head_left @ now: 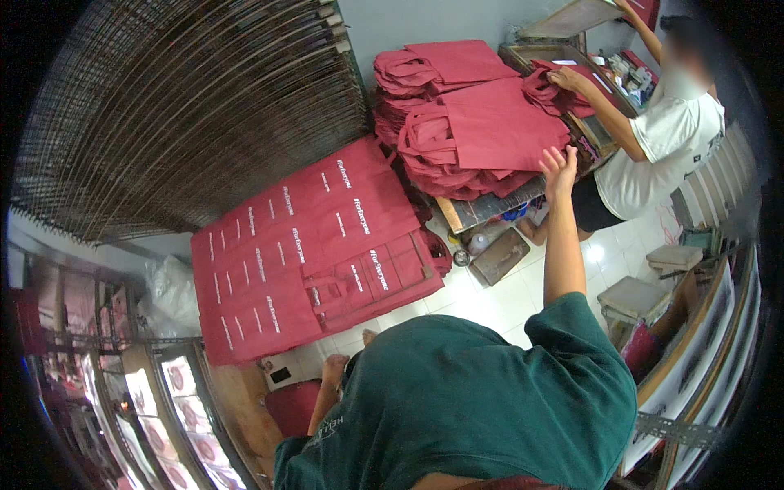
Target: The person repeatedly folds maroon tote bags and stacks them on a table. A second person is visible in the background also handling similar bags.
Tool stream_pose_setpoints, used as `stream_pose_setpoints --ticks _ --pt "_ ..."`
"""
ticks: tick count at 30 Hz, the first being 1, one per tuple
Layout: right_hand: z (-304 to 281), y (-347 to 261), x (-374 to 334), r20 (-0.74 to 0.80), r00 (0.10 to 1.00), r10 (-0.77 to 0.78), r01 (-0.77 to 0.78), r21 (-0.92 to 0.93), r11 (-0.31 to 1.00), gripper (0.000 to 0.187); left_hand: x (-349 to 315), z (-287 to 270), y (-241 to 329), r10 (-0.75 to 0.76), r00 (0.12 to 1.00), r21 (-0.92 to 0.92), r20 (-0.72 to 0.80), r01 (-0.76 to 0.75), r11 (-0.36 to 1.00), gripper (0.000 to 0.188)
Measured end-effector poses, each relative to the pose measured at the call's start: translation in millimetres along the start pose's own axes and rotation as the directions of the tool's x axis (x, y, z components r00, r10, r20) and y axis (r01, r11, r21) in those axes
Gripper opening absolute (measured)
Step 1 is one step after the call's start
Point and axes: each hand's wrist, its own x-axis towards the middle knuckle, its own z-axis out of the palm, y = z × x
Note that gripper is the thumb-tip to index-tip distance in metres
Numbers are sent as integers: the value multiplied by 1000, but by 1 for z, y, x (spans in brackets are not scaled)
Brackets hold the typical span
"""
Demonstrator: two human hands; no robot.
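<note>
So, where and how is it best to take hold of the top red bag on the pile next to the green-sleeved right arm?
Probably pinch the right edge of the top bag, coming from the right, where the open right grip is close. The bag lies flat with that edge exposed, while the handles lie on the left, among other loops.

Red handled bags (510, 122) lie stacked high on a dark-edged table (487, 212) above a white tiled floor (513, 305).
</note>
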Motion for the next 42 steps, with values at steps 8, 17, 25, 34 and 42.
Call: stream_pose_setpoints --ticks 8,17,25,34,42 --pt "70 11 16 105 937 334 -330 586 740 98 -20 31 -43 76 994 -87 -74 -82 993 34" --pt "40 107 184 399 906 141 70 -469 880 41 -84 52 -74 -491 861 -229 -133 456 860 44" --pt "183 -29 65 428 890 -158 291 -267 919 44 -76 1 69 -385 802 -475 -456 147 868 39" --pt "295 -132 -176 904 77 421 189 -428 884 86 52 -63 246 -58 997 -909 -44 -16 417 72" --pt "292 -177 -203 904 32 426 79 -427 901 90 90 -152 344 254 959 -985 -126 -91 -145 102"
